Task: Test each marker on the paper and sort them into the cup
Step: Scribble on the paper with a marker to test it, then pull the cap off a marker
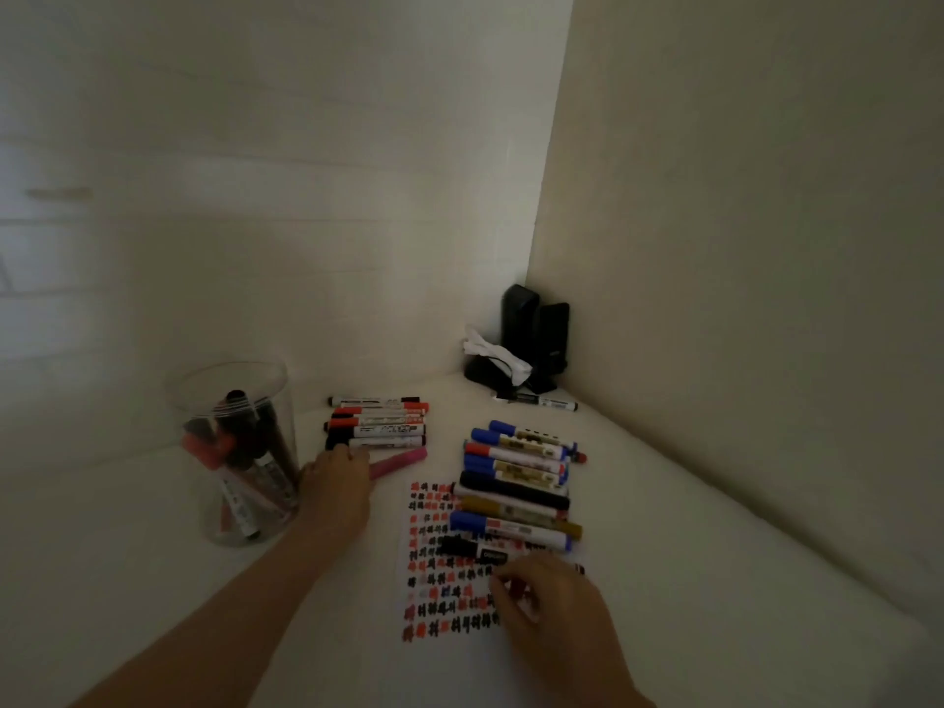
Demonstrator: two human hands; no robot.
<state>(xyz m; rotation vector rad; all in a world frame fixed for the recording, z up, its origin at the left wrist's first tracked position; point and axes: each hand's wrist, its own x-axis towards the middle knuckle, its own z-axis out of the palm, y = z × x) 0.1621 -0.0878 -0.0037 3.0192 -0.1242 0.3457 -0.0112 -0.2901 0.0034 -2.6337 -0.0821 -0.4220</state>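
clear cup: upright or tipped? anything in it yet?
Upright and partly filled. The clear cup stands on its base on the white table, open rim on top, with several markers leaning inside.

A clear plastic cup (232,454) stands upright at the left, holding several markers that lean inside it. Just right of it, a row of red- and black-capped markers (378,425) lies flat, with 1 pink marker (401,463) slanting below them. A white paper (449,569) covered in rows of red and black scribbles lies nearer. Blue, black and gold markers (516,482) are stacked along its far right edge.
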